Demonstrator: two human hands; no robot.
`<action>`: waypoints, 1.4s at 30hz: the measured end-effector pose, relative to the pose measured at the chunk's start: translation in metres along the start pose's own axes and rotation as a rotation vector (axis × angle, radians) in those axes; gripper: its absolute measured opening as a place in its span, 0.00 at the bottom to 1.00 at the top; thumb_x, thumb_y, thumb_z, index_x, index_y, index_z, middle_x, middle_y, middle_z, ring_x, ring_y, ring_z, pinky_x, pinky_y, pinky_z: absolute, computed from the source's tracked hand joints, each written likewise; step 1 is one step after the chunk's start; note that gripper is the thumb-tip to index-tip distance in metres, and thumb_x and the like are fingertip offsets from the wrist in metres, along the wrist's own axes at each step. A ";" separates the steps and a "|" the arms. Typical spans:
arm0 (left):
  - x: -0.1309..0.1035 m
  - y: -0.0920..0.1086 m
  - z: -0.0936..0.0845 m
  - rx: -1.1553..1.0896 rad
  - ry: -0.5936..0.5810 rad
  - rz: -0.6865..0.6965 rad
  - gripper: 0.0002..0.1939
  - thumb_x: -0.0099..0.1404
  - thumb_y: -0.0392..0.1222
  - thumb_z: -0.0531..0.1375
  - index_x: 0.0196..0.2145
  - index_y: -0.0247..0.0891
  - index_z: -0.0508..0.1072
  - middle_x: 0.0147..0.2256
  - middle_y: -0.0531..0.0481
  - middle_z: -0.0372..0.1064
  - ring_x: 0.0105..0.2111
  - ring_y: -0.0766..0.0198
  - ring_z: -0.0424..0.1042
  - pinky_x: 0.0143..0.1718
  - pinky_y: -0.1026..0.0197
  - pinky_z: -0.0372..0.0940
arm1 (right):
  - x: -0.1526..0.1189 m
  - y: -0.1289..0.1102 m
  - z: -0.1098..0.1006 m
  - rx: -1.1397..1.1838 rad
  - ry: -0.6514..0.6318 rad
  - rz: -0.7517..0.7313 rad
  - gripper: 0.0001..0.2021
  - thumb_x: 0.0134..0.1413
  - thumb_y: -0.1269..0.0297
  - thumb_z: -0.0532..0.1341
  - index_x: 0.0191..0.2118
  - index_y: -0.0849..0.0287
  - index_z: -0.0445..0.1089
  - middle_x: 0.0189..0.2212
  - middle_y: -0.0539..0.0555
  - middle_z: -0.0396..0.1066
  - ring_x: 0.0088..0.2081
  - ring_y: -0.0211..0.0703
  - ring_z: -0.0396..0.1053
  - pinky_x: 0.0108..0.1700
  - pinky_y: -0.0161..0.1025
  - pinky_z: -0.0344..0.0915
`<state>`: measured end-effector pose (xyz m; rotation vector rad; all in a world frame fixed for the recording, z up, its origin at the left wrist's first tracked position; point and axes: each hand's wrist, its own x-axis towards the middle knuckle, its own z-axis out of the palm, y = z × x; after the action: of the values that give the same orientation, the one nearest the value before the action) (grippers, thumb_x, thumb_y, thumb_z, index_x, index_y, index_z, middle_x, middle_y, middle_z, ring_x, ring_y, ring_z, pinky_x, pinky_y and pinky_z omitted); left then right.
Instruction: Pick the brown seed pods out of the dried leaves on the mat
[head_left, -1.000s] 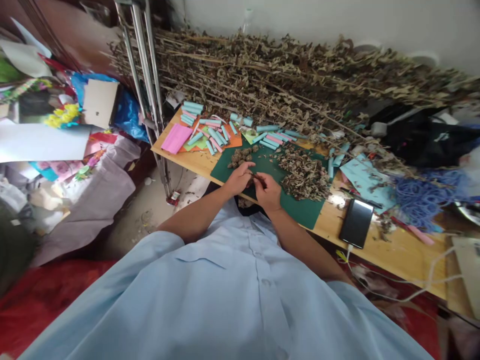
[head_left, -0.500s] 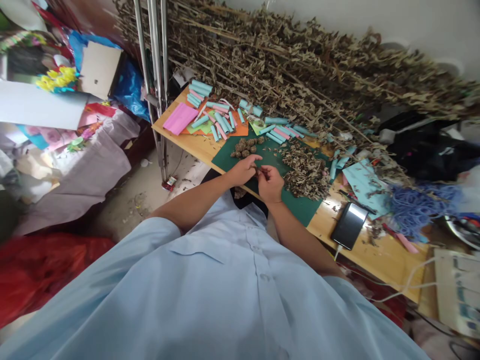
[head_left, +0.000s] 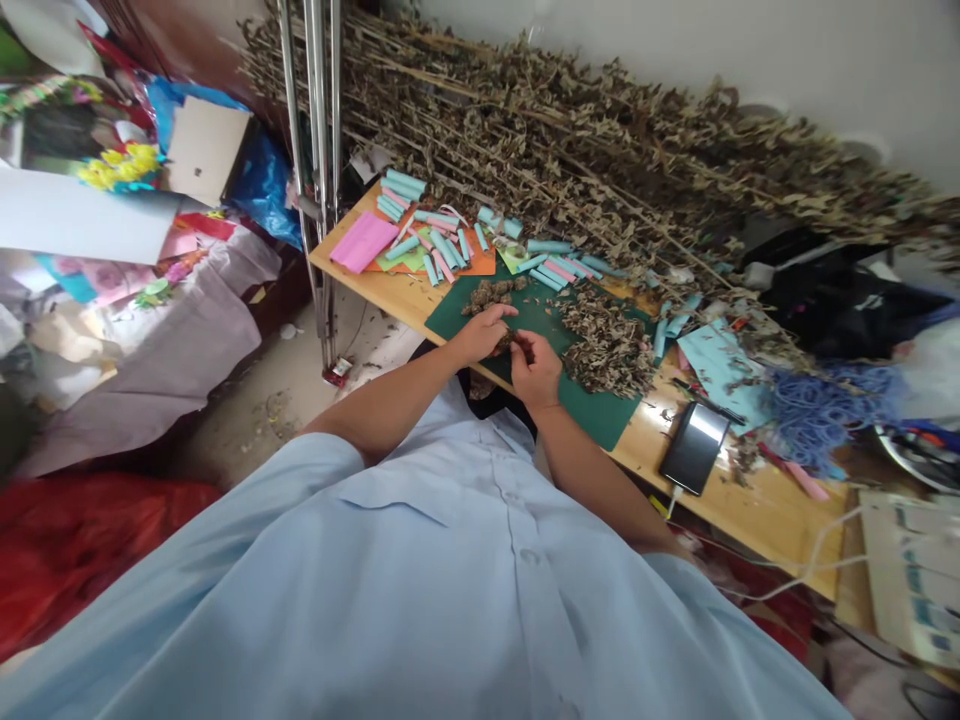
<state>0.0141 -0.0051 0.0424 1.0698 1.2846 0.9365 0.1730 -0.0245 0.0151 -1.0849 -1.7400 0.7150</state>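
Observation:
Fingers curled, my left hand (head_left: 484, 335) and my right hand (head_left: 537, 368) meet over the front of a green mat (head_left: 607, 415). Between them they grip a small wad of dried leaves (head_left: 506, 340), mostly covered by the fingers. Just beyond my left hand lies a cluster of brown balls of dried leaf (head_left: 491, 293). To the right of my right hand spreads a heap of loose dried leaves (head_left: 609, 345).
Blue and pink paper rolls (head_left: 446, 245) line the back of the wooden table (head_left: 360, 285). Long dried leafy stalks (head_left: 525, 130) lie behind. A phone (head_left: 696, 448) with a cable, blue yarn (head_left: 825, 405) and a power strip (head_left: 911, 570) are on the right. Metal poles (head_left: 319, 150) stand left.
Both hands stay together and have shifted slightly, the fingers closing around the leaf wad, which shows a little more between them. The view has turned slightly.

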 end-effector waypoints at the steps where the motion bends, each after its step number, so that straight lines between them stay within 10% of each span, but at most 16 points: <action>1: 0.001 0.000 0.000 -0.002 0.001 -0.023 0.25 0.61 0.35 0.53 0.57 0.37 0.66 0.23 0.55 0.62 0.18 0.68 0.62 0.22 0.65 0.55 | 0.000 -0.001 0.000 -0.004 -0.012 -0.006 0.13 0.63 0.61 0.60 0.51 0.55 0.71 0.43 0.57 0.77 0.41 0.46 0.76 0.46 0.44 0.74; 12: 0.002 -0.005 -0.001 0.072 -0.133 0.034 0.26 0.58 0.33 0.53 0.55 0.35 0.68 0.24 0.54 0.63 0.20 0.67 0.62 0.27 0.63 0.60 | -0.001 0.005 0.003 -0.075 -0.004 0.087 0.12 0.62 0.61 0.59 0.49 0.56 0.71 0.41 0.57 0.78 0.39 0.48 0.76 0.47 0.46 0.74; 21: 0.001 -0.003 -0.004 0.390 -0.165 0.306 0.29 0.53 0.29 0.53 0.54 0.29 0.70 0.44 0.41 0.73 0.43 0.58 0.71 0.51 0.54 0.65 | 0.001 0.000 0.006 0.007 0.039 0.205 0.13 0.56 0.58 0.64 0.46 0.56 0.71 0.36 0.55 0.78 0.34 0.45 0.75 0.43 0.45 0.75; 30: -0.004 0.005 -0.007 0.069 -0.309 0.041 0.32 0.55 0.34 0.53 0.60 0.33 0.62 0.28 0.54 0.66 0.22 0.68 0.62 0.27 0.64 0.58 | 0.008 0.005 0.007 0.278 0.113 0.338 0.14 0.53 0.57 0.66 0.43 0.56 0.71 0.35 0.54 0.77 0.35 0.45 0.75 0.41 0.44 0.75; 42: 0.007 0.005 -0.018 0.024 -0.392 -0.077 0.43 0.51 0.34 0.55 0.67 0.38 0.56 0.26 0.57 0.65 0.21 0.69 0.62 0.24 0.66 0.55 | 0.006 -0.012 0.000 -0.023 -0.003 -0.039 0.10 0.60 0.66 0.60 0.43 0.54 0.78 0.43 0.56 0.79 0.47 0.46 0.76 0.52 0.48 0.72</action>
<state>-0.0035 0.0047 0.0457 1.1475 1.0052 0.6158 0.1672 -0.0244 0.0276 -1.0631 -1.7712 0.6748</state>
